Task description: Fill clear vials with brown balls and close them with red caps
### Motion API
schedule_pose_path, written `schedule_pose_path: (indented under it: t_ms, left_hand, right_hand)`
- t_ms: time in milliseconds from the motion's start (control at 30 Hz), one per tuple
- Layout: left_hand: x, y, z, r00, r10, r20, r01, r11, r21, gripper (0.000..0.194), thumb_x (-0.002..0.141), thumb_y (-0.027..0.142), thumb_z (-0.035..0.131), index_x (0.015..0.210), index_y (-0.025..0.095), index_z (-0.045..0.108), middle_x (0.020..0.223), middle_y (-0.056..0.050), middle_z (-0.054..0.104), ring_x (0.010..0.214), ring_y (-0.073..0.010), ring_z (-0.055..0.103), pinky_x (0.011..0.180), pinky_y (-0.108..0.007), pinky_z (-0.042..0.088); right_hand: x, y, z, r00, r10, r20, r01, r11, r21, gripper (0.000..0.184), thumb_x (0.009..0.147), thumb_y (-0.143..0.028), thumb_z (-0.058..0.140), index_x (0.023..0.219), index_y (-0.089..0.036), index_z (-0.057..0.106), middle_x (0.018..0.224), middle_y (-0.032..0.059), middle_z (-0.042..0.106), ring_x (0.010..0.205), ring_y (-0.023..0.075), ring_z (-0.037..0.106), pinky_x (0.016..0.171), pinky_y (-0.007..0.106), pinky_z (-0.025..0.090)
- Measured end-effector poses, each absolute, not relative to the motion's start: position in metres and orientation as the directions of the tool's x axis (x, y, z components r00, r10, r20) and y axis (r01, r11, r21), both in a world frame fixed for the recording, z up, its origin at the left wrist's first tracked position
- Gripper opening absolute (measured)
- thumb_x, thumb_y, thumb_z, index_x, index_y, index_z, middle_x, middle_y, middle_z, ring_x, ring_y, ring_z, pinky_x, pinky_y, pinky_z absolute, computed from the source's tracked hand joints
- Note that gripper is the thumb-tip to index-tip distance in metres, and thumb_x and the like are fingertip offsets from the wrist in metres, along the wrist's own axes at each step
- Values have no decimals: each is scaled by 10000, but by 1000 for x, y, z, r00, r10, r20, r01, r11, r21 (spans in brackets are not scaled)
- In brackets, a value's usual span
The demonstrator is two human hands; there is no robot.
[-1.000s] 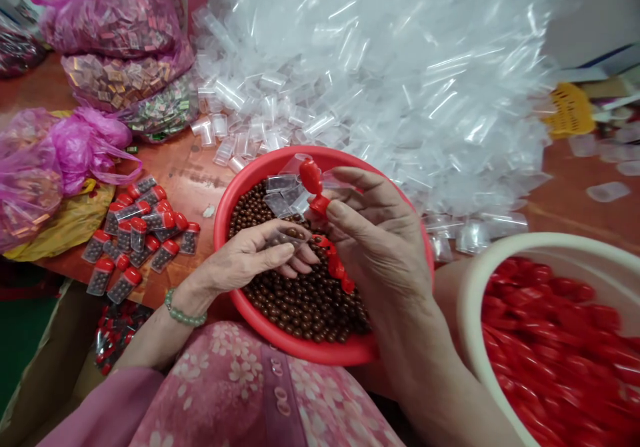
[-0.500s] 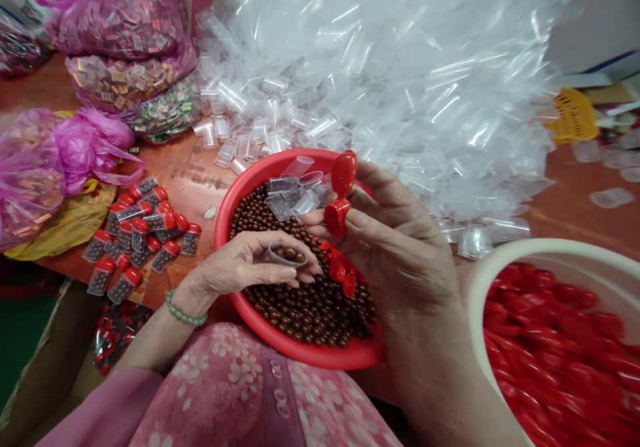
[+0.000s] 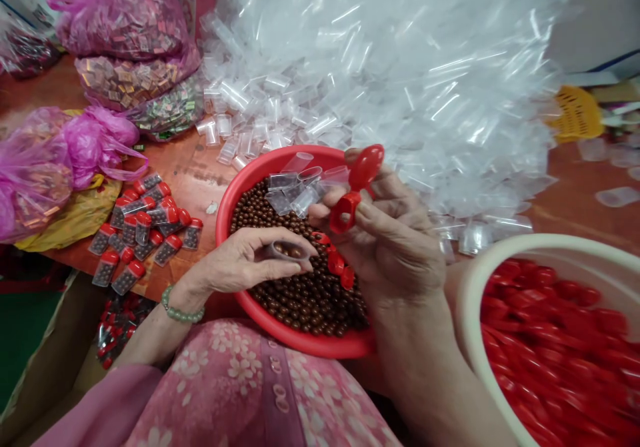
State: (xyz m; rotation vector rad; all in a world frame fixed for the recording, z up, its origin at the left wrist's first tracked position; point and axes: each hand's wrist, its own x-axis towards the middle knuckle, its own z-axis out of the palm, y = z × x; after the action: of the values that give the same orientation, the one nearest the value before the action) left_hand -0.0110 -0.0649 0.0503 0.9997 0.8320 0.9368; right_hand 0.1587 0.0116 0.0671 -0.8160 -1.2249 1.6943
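My left hand (image 3: pixel 250 258) is closed around a clear plastic tube (image 3: pixel 289 250) with brown balls inside, its open mouth tilted up toward me. My right hand (image 3: pixel 395 227) pinches a red flip-top cap (image 3: pixel 344 211) between thumb and fingers; the cap's lid stands open above its ring. Both hands are over a red basin (image 3: pixel 227 214), with the tube and cap apart. Loose brown balls (image 3: pixel 305 314) fill the basin. Several clear tubes (image 3: pixel 295 190) lie on them at the back, and a few red caps (image 3: pixel 336 260) rest beneath my right hand.
At right stands a cream tub (image 3: pixel 473 287) of red caps. Behind the basin rises a big heap of clear tubes (image 3: pixel 390 67). Filled, capped tubes (image 3: pixel 143 227) lie on the table at left, above a cardboard box (image 3: pixel 50 347). Pink bags (image 3: pixel 125 20) are stacked behind.
My right hand has turned the red cap, so its ring opening now shows and its lid leans right. The tube in my left hand has shifted slightly; fewer balls show at its mouth.
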Motion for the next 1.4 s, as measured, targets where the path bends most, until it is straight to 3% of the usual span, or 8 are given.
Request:
schedule_pose_path:
  t_ms: [167, 300, 500, 767, 967, 1067, 1267, 1400]
  left_hand:
    - [-10, -66, 46, 358, 920, -158, -247, 257, 934, 230, 813, 240, 699, 1024, 150, 692, 897, -49, 721, 841, -121, 662, 788, -231, 500]
    - [-8, -65, 41, 343, 920, -193, -293, 299, 908, 212, 792, 242, 725, 977, 143, 690, 870, -45, 725, 826, -120, 665, 769, -224, 491]
    - [-4, -64, 37, 316, 911, -263, -379, 375, 846, 287, 739, 275, 785, 969, 143, 676, 824, -37, 733, 773, -118, 677, 716, -216, 490]
    - [-6, -61, 33, 304, 919, -250, -466, 372, 803, 355, 726, 333, 805, 974, 119, 670, 876, -87, 755, 781, -145, 698, 713, -253, 522]
    - [-3, -59, 32, 202, 940, -274, -473, 339, 814, 361, 710, 362, 813, 952, 135, 670, 780, -39, 736, 722, -118, 683, 660, -215, 501]
    - [-2, -57, 34, 187, 936, -298, -442, 351, 825, 386, 684, 371, 829, 947, 137, 670, 747, -22, 715, 698, -109, 663, 643, -207, 484]
    - [-3, -56, 35, 193, 936, -294, -417, 350, 839, 448, 665, 424, 828, 990, 154, 679, 752, -7, 682, 669, -99, 624, 627, -210, 461]
    - [-2, -53, 39, 155, 941, -300, -314, 335, 888, 376, 672, 439, 817, 866, 139, 700, 664, 21, 615, 578, -63, 520, 571, -205, 388]
  right_hand:
    - [158, 10, 67, -389, 921, -4, -338, -147, -929, 442, 659, -355, 819, 1066, -315, 650, 702, -38, 701, 631, 152, 664, 551, 262, 540]
    - [159, 6, 68, -399, 917, -16, -343, -165, -925, 489, 634, -313, 854, 1087, -332, 670, 720, -42, 706, 603, 138, 645, 479, 229, 498]
    - [160, 0, 62, -353, 935, 40, -278, -64, -958, 371, 708, -284, 813, 1043, -334, 661, 792, -46, 693, 683, 147, 663, 603, 271, 560]
    - [177, -5, 46, -262, 958, 113, 49, 130, -990, 244, 809, -328, 729, 1038, -284, 658, 869, -7, 694, 765, 148, 664, 690, 264, 555]
    - [192, -9, 50, -458, 879, 133, 278, 283, -918, 316, 895, -287, 636, 1211, -275, 623, 878, -7, 707, 697, 119, 669, 661, 237, 546]
    - [197, -7, 52, -512, 849, 131, 363, 352, -863, 299, 889, -290, 649, 1187, -266, 639, 901, 5, 723, 737, 133, 684, 709, 256, 546]
    - [201, -2, 58, -527, 837, 145, 365, 377, -852, 194, 885, -296, 657, 1075, -262, 672, 910, 7, 736, 766, 141, 699, 724, 254, 541]
    - [205, 3, 66, -628, 775, 68, 367, 372, -852, 195, 867, -282, 678, 1061, -269, 700, 855, -6, 747, 726, 133, 698, 708, 245, 546]
